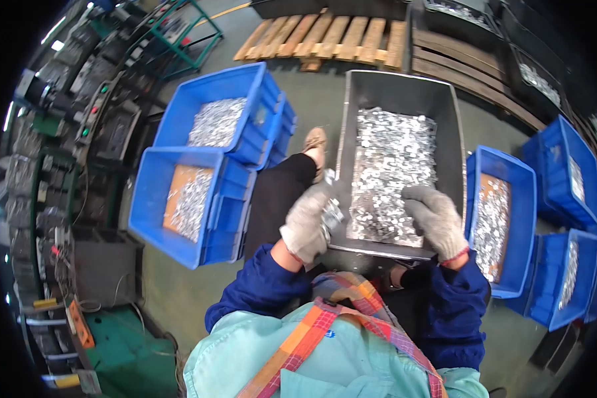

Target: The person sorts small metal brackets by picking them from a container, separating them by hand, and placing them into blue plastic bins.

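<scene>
My left hand (306, 224), in a pale knitted glove, is closed on a bunch of small shiny metal pieces (332, 212), just outside the left wall of a dark rectangular bin (404, 90). Inside that bin lies a thick layer of flat silvery metal parts (395, 156). Over the bin's near right corner is my right hand (439, 220), gloved too, with darkened fingertips. Its fingers curl down beside the heap; whatever they may hold is hidden from above.
Blue crates with metal parts stand at left (209, 215) and right (503, 159), some stacked. A wooden pallet (325, 34) lies ahead, and more dark trays (538, 83) sit at the far right. Machinery (113, 126) lines the left side. My shoe (316, 140) is beside the bin.
</scene>
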The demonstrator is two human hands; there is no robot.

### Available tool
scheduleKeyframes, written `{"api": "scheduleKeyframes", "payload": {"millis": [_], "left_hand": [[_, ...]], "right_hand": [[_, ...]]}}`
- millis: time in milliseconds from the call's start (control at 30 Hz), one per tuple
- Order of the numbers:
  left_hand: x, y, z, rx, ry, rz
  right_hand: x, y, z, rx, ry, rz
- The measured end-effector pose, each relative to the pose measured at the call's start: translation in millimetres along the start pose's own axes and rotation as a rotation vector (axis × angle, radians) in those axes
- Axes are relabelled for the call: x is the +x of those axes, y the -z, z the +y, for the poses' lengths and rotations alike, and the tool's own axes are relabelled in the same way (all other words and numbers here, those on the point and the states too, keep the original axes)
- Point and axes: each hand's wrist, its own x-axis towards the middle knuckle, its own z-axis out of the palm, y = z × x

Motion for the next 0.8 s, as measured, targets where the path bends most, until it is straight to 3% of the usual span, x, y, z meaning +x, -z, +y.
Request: {"api": "scheduleKeyframes", "payload": {"millis": [33,67,100,133,167,200,233,333,433,467,567,633,700,800], "left_hand": [[-3,1,31,-0.182,0.082,-0.212],[-9,-1,54,-0.302,-0.011,0.011],[-5,29,76,-0.464,0.003,-0.347],[-8,33,96,-0.412,-0.291,-0.228],[-9,50,117,-0.439,-0.351,-0.327],[-13,60,133,-0.419,-0.557,-0.194],[-17,71,152,-0.347,-0.586,0.072],[-22,59,152,-0.333,-0.690,0.249],[-3,45,113,-0.355,-0.435,-0.052],[4,33,97,-0.420,-0.309,0.004],[38,22,37,-0.515,0.134,-0.434],[32,-13,2,-0.393,0.241,-0.287],[34,-19,-26,-0.273,0.363,-0.329],[28,-41,-49,-0.275,0.516,-0.260]], "right_hand": [[0,-1,-3,0.009,-0.046,0.002],[0,-3,-2,0.010,-0.030,-0.009],[0,-3,0,0.009,-0.015,-0.011],[-1,-3,0,0.004,-0.004,-0.007],[-2,-3,-3,0.003,-0.020,-0.012],[-4,-3,-7,0.000,-0.038,-0.017],[-4,-3,-10,-0.003,-0.054,-0.020],[-3,-1,-9,-0.043,-0.078,-0.020],[1,-2,5,-0.127,0.054,-0.001],[0,1,7,-0.273,0.231,-0.013],[5,9,28,-0.481,0.602,-0.076],[7,2,43,-0.640,0.776,0.109],[16,1,59,-0.658,0.839,0.150],[3,6,48,-0.600,0.671,0.136]]}}
